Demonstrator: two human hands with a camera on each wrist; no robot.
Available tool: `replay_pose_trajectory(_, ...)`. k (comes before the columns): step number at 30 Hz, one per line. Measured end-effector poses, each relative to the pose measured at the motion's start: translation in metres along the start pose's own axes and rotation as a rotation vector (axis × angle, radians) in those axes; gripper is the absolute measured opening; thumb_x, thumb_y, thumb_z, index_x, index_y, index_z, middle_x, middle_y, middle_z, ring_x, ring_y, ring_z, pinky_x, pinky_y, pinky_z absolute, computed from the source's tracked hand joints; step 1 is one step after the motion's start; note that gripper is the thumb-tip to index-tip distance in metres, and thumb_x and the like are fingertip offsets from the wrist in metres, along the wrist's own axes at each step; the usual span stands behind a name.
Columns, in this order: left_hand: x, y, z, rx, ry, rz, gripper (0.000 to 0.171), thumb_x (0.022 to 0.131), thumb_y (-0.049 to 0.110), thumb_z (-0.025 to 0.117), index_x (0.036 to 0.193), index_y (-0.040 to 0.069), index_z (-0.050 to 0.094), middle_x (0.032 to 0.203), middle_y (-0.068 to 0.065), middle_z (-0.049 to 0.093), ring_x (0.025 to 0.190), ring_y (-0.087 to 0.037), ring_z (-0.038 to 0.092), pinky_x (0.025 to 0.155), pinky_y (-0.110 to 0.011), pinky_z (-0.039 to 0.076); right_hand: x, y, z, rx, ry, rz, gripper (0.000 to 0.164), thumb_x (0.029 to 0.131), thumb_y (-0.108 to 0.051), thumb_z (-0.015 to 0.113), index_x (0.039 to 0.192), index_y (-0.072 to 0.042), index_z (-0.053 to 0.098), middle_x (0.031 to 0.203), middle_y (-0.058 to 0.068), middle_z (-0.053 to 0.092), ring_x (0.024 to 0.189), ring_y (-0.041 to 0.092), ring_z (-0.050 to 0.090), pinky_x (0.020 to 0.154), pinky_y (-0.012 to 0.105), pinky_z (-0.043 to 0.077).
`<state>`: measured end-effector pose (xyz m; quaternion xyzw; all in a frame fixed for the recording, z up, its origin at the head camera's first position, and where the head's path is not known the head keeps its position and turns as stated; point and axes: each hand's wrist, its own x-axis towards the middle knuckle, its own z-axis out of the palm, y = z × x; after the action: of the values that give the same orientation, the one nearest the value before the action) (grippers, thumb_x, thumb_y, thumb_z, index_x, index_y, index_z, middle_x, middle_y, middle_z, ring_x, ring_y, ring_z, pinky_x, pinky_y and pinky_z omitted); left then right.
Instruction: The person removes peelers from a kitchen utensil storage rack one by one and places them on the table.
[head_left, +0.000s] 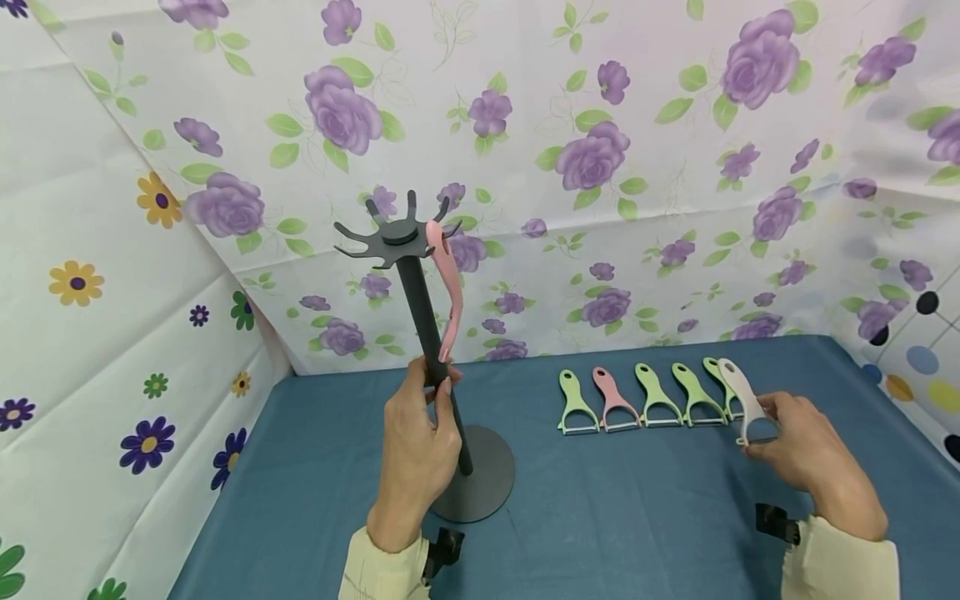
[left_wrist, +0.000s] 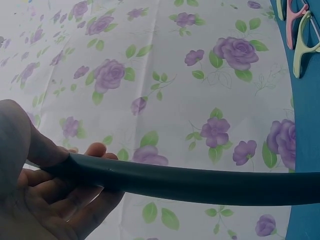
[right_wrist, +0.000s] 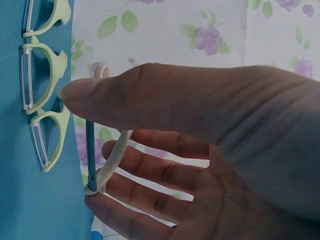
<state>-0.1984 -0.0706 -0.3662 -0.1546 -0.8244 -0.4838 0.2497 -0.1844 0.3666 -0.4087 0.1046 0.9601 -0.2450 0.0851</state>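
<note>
My left hand [head_left: 416,446] grips the dark pole of a utensil stand [head_left: 422,312], with the thumb on one side and fingers behind, as the left wrist view also shows. From one arm of the stand's hooked top hangs a pink peeler [head_left: 452,283]. On the right, my right hand [head_left: 813,450] pinches a white peeler [head_left: 738,385] by its blade end, handle pointing up and away. In the right wrist view the thumb crosses in front of this white peeler [right_wrist: 116,155] and hides part of it.
A row lies on the blue tabletop [head_left: 600,517]: several green peelers [head_left: 652,392] and one pink peeler [head_left: 611,396]. The rightmost green one is partly behind the white peeler. The stand's round base [head_left: 487,483] rests on the table. Flowered sheets [head_left: 525,167] hang behind and at both sides.
</note>
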Motion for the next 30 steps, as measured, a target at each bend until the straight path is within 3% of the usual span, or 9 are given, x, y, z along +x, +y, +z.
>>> replay_pose_trajectory(30,-0.001,-0.001,0.000,0.002,-0.003,0.008,0.018,0.106,0.005,0.051,0.122,0.007,0.060,0.111,-0.006,0.070,0.108,-0.021,0.071,0.092,-0.043,0.062,0.008,0.015,0.005,0.018,-0.076,0.078,0.087,0.089,-0.016,0.079,0.147,0.021,0.025,0.140,0.048,0.027,0.126,0.065,0.031,0.094,0.071,0.043)
